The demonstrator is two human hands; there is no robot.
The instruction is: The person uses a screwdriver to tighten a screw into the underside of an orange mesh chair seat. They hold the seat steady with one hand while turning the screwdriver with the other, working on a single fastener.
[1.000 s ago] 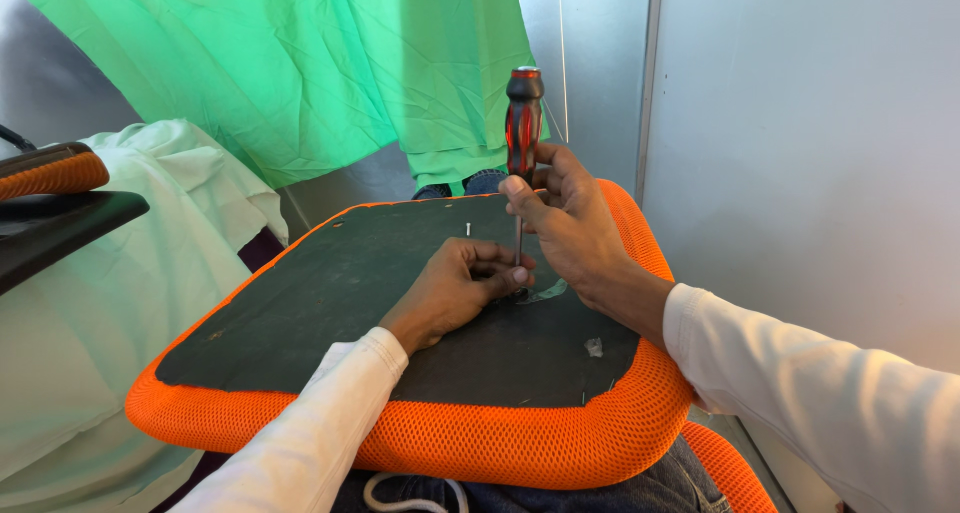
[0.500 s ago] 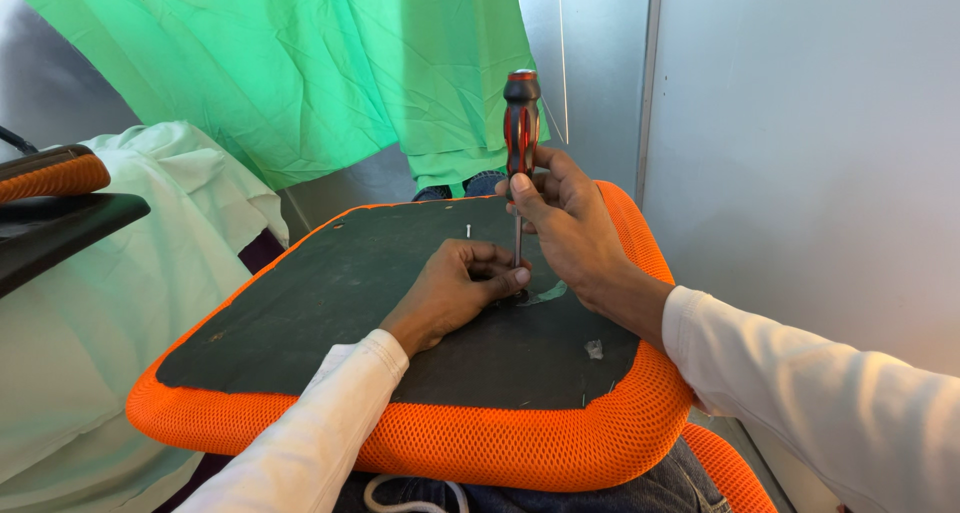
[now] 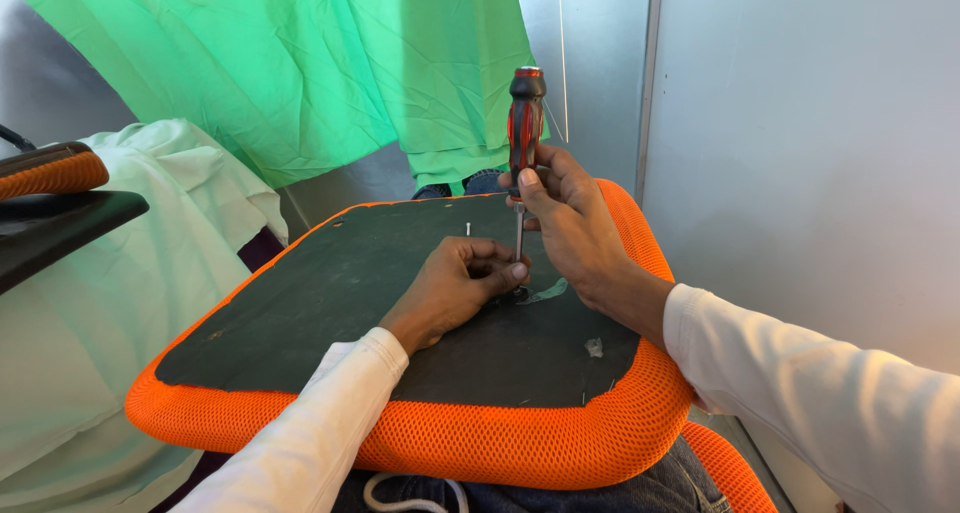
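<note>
The right hand [image 3: 575,228] gripped the stiff screwdriver [image 3: 524,123] by its ribbed handle at centre frame; the left hand [image 3: 455,288], curled, steadied its tip on the seat pad [image 3: 330,293].

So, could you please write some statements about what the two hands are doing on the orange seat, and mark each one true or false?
1. The right hand holds a red and black handled screwdriver upright. True.
2. The left hand rests flat at the seat's near edge. False: its fingers are curled at the screwdriver's tip, near the middle of the black underside panel.
3. The orange mesh-edged seat cushion lies with its black side up. True.
4. A blue cloth hangs behind the seat. False: the green fabric sheet hangs there.
5. Both arms wear white long sleeves. True.
</note>
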